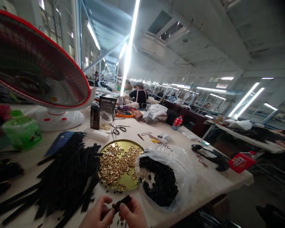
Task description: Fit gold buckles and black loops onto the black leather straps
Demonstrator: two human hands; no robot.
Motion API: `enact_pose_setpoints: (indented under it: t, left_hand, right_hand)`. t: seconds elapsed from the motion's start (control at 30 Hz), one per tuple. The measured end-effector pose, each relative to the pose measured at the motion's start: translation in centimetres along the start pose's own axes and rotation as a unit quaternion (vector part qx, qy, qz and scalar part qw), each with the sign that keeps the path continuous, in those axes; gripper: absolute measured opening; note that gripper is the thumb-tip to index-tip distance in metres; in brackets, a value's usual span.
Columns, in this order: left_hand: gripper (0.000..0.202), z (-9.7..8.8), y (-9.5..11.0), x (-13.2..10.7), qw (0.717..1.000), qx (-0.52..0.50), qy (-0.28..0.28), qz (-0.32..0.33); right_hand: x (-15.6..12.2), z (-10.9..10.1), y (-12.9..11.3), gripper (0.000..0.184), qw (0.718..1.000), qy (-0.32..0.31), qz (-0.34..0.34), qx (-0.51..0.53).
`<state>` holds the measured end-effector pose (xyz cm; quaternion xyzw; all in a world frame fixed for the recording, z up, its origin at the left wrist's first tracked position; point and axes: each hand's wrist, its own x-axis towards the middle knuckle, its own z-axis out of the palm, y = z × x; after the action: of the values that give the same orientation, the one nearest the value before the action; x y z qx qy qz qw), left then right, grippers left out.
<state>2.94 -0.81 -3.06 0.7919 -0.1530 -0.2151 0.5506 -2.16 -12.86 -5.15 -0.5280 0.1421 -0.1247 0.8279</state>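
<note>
You have a short black strap piece (123, 200) pinched between both hands at the near edge of the counter (207, 180). Your left hand (97, 214) is curled shut on one end, and your right hand (133, 215) is closed on the other. The piece looks flat, matte and fairly stiff. I'd judge you're early in the batch (no finished heap shows anywhere). The pile of long black straps (66, 180) on your left is large. The round gold tray (129, 181) is thick with shiny brass-coloured buckles (114, 164). The crinkled clear bag (180, 166) is well filled with small black pieces (161, 185).
</note>
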Motion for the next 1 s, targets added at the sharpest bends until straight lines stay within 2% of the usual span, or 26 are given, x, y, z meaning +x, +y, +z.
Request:
enact_pose_setpoints:
  t: [0.07,0.17,0.27,0.37,0.47,0.57,0.63,0.7,0.8,0.93,1.0]
  left_hand:
    - [0.035,-0.2,0.4,0.0,1.0,-0.004,-0.003,-0.013]
    - [0.034,-0.4,0.8,-0.2,0.999,-0.01,-0.032,-0.037]
    - [0.032,-0.6,1.2,-0.6,0.994,-0.02,-0.079,-0.071]
    - [0.028,-0.7,1.6,-1.2,0.991,0.004,-0.106,-0.078]
    - [0.021,-0.8,2.0,-1.6,0.992,0.059,-0.099,-0.047]
    - [0.018,-0.9,2.2,-1.7,0.992,0.105,-0.064,0.01]
    - [0.019,-0.9,2.4,-1.8,0.991,0.113,-0.064,0.033]
    - [0.021,-0.7,2.7,-2.1,0.99,0.097,-0.097,0.043]
    - [0.025,-0.3,3.1,-2.5,0.987,0.074,-0.137,0.048]
    - [0.024,0.1,3.4,-2.8,0.988,0.106,-0.11,0.035]
    - [0.023,0.2,3.4,-2.8,0.986,0.138,-0.088,0.022]
  right_hand:
    - [-0.5,0.3,-1.2,0.033,1.0,-0.001,-0.01,-0.018]
    - [-1.1,0.5,-2.3,0.029,0.999,0.015,0.019,-0.03]
    - [-1.7,0.5,-2.0,0.028,0.997,0.025,0.067,0.02]
    - [-2.2,0.4,-1.3,0.027,0.993,0.017,0.101,0.061]
    - [-2.7,0.3,-1.2,0.025,0.997,0.032,0.065,-0.01]
    - [-3.4,0.2,-1.9,0.025,0.993,0.023,-0.031,-0.116]
    - [-3.8,-0.1,-2.5,0.031,0.989,0.006,-0.066,-0.136]
    - [-3.9,-0.4,-2.9,0.04,0.994,-0.001,-0.034,-0.108]
    - [-3.8,-0.8,-3.1,0.029,0.997,-0.008,0.061,-0.036]
    - [-3.5,-1.5,-2.7,0.031,0.984,-0.074,0.157,0.029]
    - [-3.5,-1.7,-2.3,0.027,0.98,-0.087,0.171,0.054]
